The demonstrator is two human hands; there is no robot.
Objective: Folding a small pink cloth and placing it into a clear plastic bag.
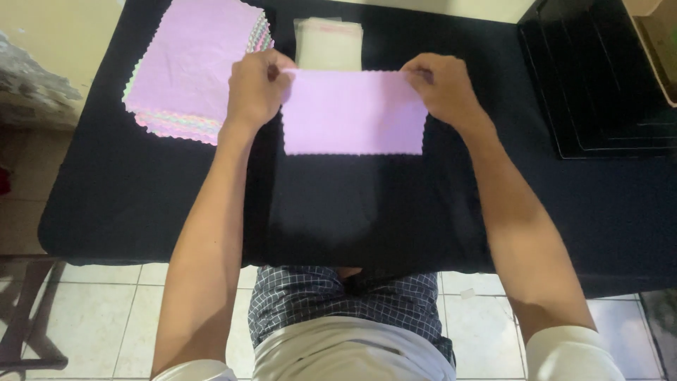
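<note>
Room: pale tiled floor [106, 310] below the hands, a worn cream wall [42, 63] off to the left.
Surface: a table draped in black cloth [141, 204], smooth and matte, spreading under and around both hands.
Cloth: a thin pink rectangle [355, 113] with pinked, zigzag edges, lying flat between the hands; it looks folded in half, the folded layer even with the one beneath.
Left hand: the left hand [255, 88] is closed, thumb and fingers pinching the cloth's upper left corner.
Right hand: the right hand [441, 86] is closed the same way on the upper right corner; the two hands sit well apart, the cloth stretched between them.
Stack: a pile [194, 67] of square cloths just left of the left hand, pink on top, pastel green and yellow edges showing lower down, all scalloped.
Bags: a small heap of clear plastic sleeves [328, 42] just beyond the hands, between them, glossy and flat; whether anything is inside cannot be told.
Tray: a black rectangular box or tray [599, 85] with stepped walls to the right of the right hand; its inside is dark and unreadable.
Person: checked shorts [331, 296] and a light shirt [345, 353] near the table edge.
</note>
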